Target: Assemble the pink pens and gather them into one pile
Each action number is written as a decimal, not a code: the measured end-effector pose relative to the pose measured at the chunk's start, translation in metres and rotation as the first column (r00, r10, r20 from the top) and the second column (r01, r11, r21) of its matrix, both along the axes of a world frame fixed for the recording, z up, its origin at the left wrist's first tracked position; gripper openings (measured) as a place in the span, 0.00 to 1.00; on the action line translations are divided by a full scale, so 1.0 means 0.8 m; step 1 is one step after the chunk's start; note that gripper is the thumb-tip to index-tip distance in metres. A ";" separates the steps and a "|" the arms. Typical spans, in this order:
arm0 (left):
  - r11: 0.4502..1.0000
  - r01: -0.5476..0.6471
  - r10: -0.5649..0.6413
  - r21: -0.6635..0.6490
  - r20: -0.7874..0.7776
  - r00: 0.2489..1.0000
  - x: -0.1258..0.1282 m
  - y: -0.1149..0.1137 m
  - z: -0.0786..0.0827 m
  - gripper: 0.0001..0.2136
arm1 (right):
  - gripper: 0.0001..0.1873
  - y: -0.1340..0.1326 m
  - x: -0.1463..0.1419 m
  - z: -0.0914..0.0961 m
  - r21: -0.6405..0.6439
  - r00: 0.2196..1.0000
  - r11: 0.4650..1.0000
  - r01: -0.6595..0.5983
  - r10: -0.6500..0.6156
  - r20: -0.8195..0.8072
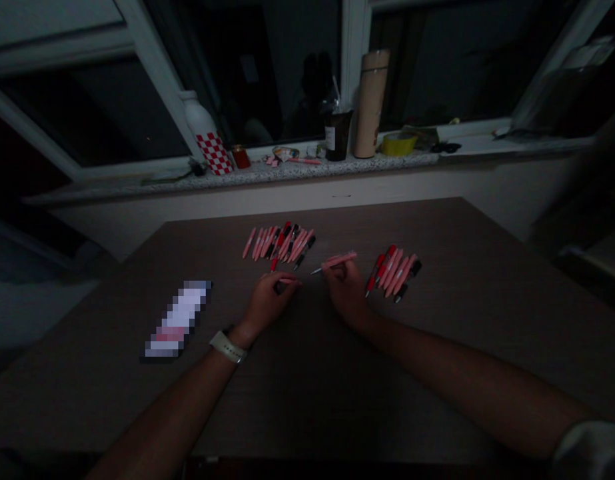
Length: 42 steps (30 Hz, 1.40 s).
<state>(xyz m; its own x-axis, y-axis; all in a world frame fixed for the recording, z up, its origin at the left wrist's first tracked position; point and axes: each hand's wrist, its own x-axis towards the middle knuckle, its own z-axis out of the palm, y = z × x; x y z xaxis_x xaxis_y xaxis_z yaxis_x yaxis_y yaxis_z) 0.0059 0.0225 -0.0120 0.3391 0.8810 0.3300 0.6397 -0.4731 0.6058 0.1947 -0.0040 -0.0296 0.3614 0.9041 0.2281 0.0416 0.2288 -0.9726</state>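
Observation:
My right hand [345, 288] is closed around a pink pen [337, 261], whose tip points left toward my other hand. My left hand [268, 300], with a pale watch at the wrist, pinches a small pink pen cap [287, 282] just left of that tip. Both hands hover over the middle of the brown table [437, 347]. Behind my left hand lies a row of several pink, red and black pens [282, 242]. A second, smaller group of pink and red pens [394, 272] lies just right of my right hand.
A blurred flat rectangular object [179, 319] lies on the table to the left. On the windowsill behind stand a red-and-white checkered bottle [207, 137], a dark jar [337, 133], a tall tan flask [371, 103] and a yellow tape roll [398, 143].

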 end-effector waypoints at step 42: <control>0.987 0.112 -0.097 0.117 -0.122 0.988 0.002 0.001 -0.006 0.11 | 0.09 -0.006 -0.003 0.004 0.020 0.981 0.996 -0.086 0.081 0.178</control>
